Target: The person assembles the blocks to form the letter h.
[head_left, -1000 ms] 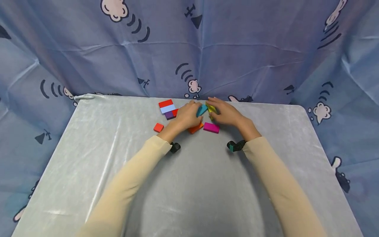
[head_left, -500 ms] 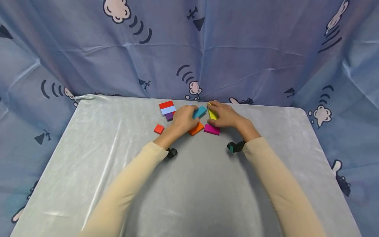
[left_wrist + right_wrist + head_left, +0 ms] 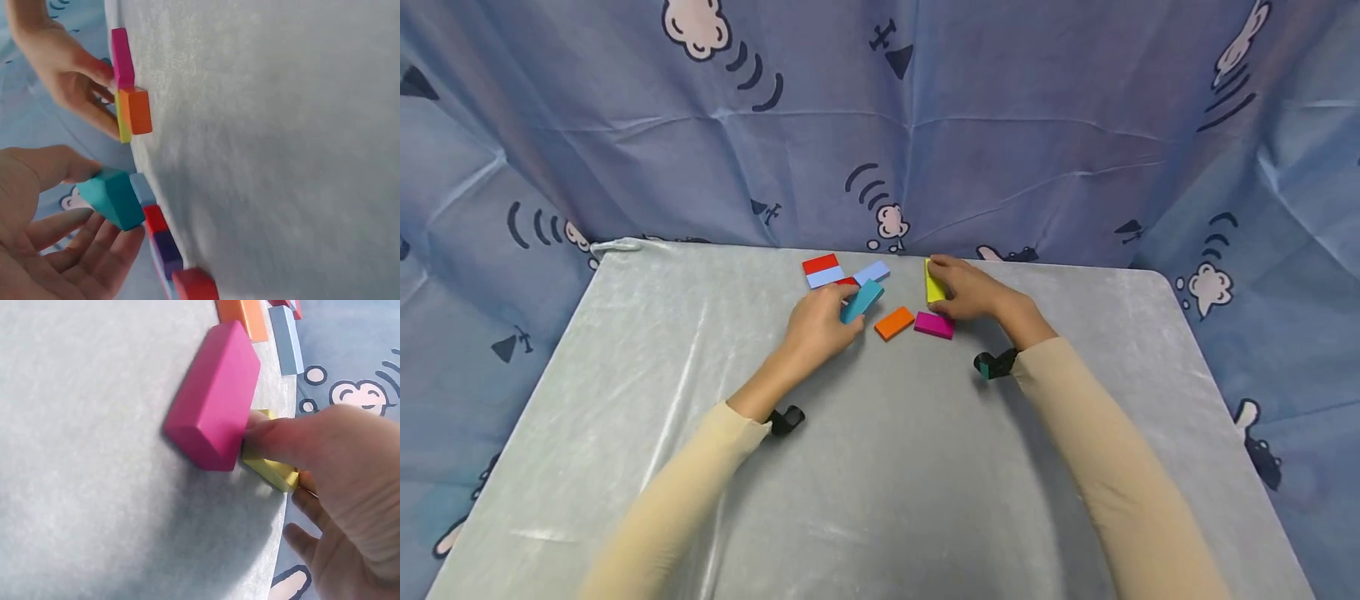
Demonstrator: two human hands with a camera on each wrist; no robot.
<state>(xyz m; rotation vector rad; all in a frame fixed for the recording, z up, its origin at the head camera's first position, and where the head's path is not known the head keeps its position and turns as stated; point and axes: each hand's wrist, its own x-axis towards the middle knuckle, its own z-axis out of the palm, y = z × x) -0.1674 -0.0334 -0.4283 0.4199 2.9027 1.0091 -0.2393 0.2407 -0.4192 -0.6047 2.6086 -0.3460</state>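
Left grip (image 3: 816, 327): teal block (image 3: 863, 301) pinched between thumb and fingers. Block is held at a slant, one end covered by the hand in the head view. Bench (image 3: 880, 467) contact can't be told.

Right grip (image 3: 973, 292): yellow block (image 3: 933, 283) pinched, thumb at near end, fingers at far end. Part of it is covered by the hand; in the left wrist view it is also partly masked by the orange block (image 3: 894, 323). Fingertip contact at the far end is poorly seen.

Just nearside of right grip's thumb: magenta block (image 3: 934, 325). Whether it is touched by the thumb can't be made out. Orange block is placed between the two grips, close to magenta.

Just beyond left grip: light blue bar (image 3: 873, 272), partly covered by teal in the left wrist view. Beyond left grip and to its left: red block (image 3: 820, 264) with pale blue block (image 3: 825, 277) laid against it. Small red piece (image 3: 847, 281) is mostly hidden behind left grip.

Purple block (image 3: 167, 255) and red-orange square (image 3: 197, 285) are hidden by the left grip in the head view, shown in the left wrist view; square is cut off by the frame.
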